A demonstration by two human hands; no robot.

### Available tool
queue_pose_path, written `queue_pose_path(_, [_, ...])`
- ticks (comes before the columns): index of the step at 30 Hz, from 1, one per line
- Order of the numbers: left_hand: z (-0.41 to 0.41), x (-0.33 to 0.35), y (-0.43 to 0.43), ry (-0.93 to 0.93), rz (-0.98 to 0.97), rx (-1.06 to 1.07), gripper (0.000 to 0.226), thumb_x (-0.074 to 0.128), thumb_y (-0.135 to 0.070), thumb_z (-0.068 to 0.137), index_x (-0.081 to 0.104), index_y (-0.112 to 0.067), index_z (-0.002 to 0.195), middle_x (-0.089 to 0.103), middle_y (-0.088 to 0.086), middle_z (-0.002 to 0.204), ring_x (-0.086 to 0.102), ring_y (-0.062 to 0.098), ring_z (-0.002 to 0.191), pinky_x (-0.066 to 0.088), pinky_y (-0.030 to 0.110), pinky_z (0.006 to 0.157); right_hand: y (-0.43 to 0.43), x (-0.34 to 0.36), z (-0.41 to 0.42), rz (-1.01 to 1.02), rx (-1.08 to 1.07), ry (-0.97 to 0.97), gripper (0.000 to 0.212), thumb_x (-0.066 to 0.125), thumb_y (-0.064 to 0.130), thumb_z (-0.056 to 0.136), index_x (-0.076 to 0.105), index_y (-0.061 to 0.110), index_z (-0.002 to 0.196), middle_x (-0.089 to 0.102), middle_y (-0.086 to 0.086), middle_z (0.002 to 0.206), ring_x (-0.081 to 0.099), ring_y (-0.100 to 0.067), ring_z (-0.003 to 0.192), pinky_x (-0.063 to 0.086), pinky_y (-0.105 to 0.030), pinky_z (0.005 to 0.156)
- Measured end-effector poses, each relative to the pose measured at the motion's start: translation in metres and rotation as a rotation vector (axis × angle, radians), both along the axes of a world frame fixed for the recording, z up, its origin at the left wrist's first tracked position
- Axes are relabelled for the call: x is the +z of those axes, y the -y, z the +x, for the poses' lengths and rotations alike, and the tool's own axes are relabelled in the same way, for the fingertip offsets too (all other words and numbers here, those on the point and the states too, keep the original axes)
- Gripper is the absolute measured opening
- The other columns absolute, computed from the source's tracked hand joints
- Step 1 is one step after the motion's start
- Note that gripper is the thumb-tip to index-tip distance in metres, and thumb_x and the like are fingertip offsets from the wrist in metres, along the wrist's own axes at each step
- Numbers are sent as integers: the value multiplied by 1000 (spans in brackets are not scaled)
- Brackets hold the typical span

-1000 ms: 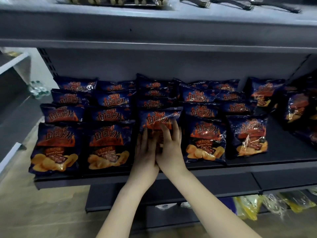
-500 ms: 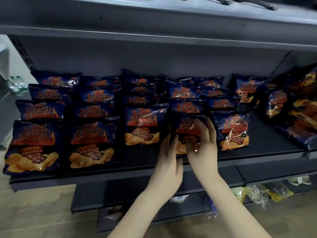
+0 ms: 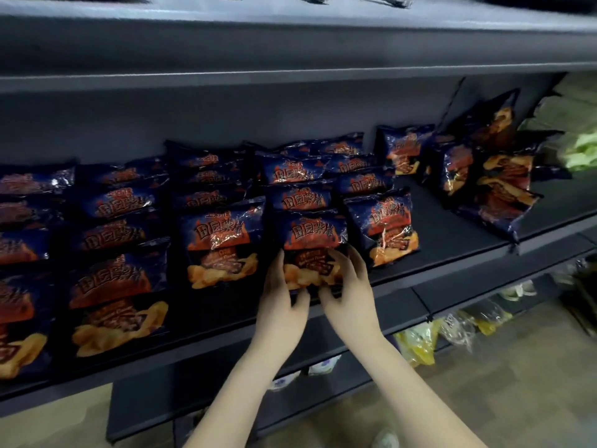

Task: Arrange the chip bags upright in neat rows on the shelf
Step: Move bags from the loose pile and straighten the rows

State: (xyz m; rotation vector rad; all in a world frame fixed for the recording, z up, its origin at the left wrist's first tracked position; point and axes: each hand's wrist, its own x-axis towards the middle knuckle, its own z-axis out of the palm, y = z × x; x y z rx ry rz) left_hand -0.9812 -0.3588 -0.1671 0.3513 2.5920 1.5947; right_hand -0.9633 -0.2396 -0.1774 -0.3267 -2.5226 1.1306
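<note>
Held at lower corners by left grip (image 3: 281, 297) and right grip (image 3: 350, 294): bag (image 3: 311, 236), front of a row on shelf (image 3: 452, 244). Likely light, puffy, slick, crushable; better pinched gently at edge seams.

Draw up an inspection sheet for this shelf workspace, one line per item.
Surface: dark shelf, bare patch between the rows and the heap on the right.
Job's things: chip bags in rows, leaning back; front chip bag in hand; tumbled bags heaped at right.
Clutter: nothing seen.
Hands: left hand and right hand grip the front chip bag's lower corners.
Cables: nothing seen.
Surroundings: upper shelf above; yellow packets on a lower level.
</note>
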Motion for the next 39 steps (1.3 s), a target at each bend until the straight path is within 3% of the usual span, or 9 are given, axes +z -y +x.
queue_pose_path(2, [5,1,0,-42,-3,5,71,50,-9,92,8,-19,148,11,-2,155,15,7,140,12,8,102,0,5,0,-25,-1,-11,57,56,0,81,45,16,135,25,-5,150,36,-23,134,35,-15,88])
queue_pose_path(6, [16,6,1,-108,14,21,73,50,-9,92,5,-22,148,5,3,157,6,12,143,9,14,107,7,10,3,-34,-3,-110,53,56,-2,79,50,15,130,29,-4,148,38,-21,131,43,-22,89])
queue_pose_path(13, [24,18,26,-264,26,139,75,52,-11,91,4,-24,146,8,1,155,5,6,142,8,19,112,43,8,1,-78,60,-265,57,60,-6,79,47,15,131,23,-5,149,28,-18,137,29,-2,94])
queue_pose_path(17, [25,7,50,-346,-30,321,78,55,-7,86,8,-27,146,13,8,154,11,16,143,19,39,115,74,-3,0,-74,200,-259,60,59,11,82,38,26,136,15,-4,153,25,-20,140,44,-40,100])
queue_pose_path(20, [27,-6,66,-321,-74,419,84,54,-2,82,7,-33,144,11,14,154,15,28,141,26,49,112,94,-10,-1,-22,273,-234,62,60,17,81,34,35,135,11,3,153,24,-17,137,43,-52,99])
queue_pose_path(23, [28,-18,75,-315,-129,440,86,53,3,80,6,-31,145,9,18,153,17,35,140,33,57,105,104,-16,-2,17,303,-210,73,63,3,79,33,40,134,10,2,154,18,-10,132,41,-50,102])
queue_pose_path(28, [26,-28,74,-337,-189,439,87,48,7,80,2,-24,147,1,20,154,8,37,142,32,58,105,100,-16,-5,91,295,-141,82,57,-4,76,30,44,136,6,-2,157,23,-29,133,37,-38,99])
queue_pose_path(34, [19,-34,61,-413,-323,453,90,57,8,75,4,-4,147,-4,19,154,0,33,142,9,53,110,89,-16,-5,132,309,-30,83,55,3,83,18,45,145,-2,2,158,22,-29,137,33,-42,109])
queue_pose_path(39, [14,-38,61,-382,-354,424,85,58,6,74,13,-1,145,5,21,153,16,41,138,22,57,109,87,-14,-3,155,298,22,82,52,7,86,8,46,143,7,-7,158,32,-34,132,32,-44,107])
